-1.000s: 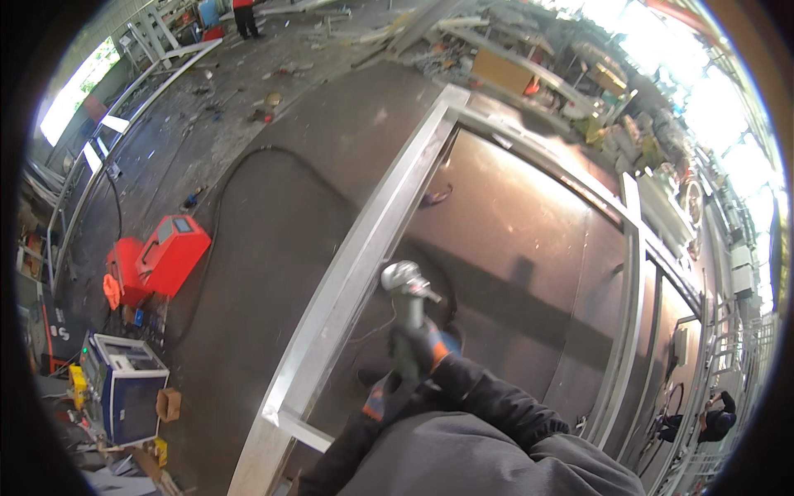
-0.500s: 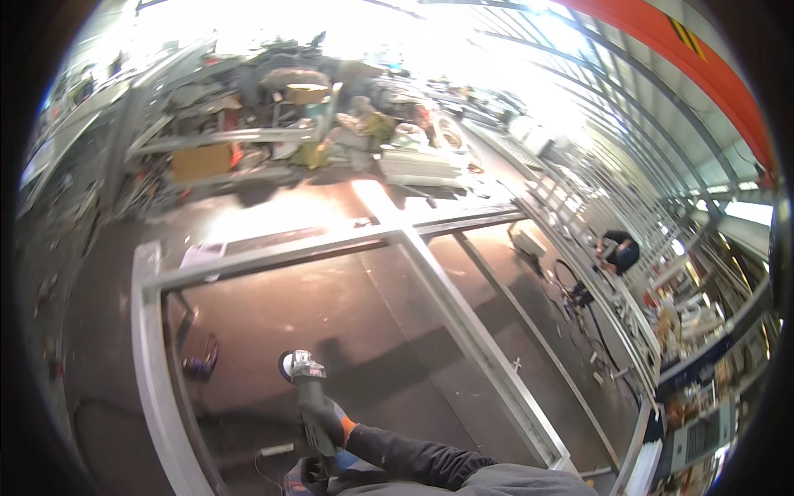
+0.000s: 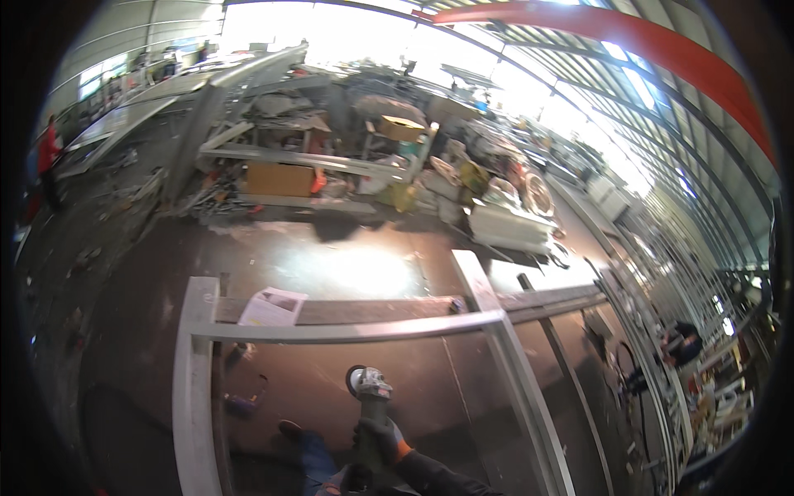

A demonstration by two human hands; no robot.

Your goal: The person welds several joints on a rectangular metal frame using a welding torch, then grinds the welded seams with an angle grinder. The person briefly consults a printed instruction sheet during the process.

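Angle grinder (image 3: 373,413), with a smooth, dull green barrel, a silvery cast-metal head and a thin round disc (image 3: 356,380), points away from the person, tilted upward. The right hand (image 3: 383,438), in a dark knit-like glove with an orange cuff, is clamped around the barrel. The left hand (image 3: 357,478), a dim dark shape, is at the tool's rear end by the lower edge of the view; whether its fingers are closed cannot be told.

The grinder shows within the opening of a pale, square-edged metal frame (image 3: 347,331), between its left and right side bars and apart from the far rail. Just beyond the frame's far left corner, a flat white sheet (image 3: 274,307) lies across a rough grey beam (image 3: 356,309). Near that corner, inside the opening, a purplish object (image 3: 241,403) with a curved end rests on the brown, faintly glossy floor (image 3: 298,376).
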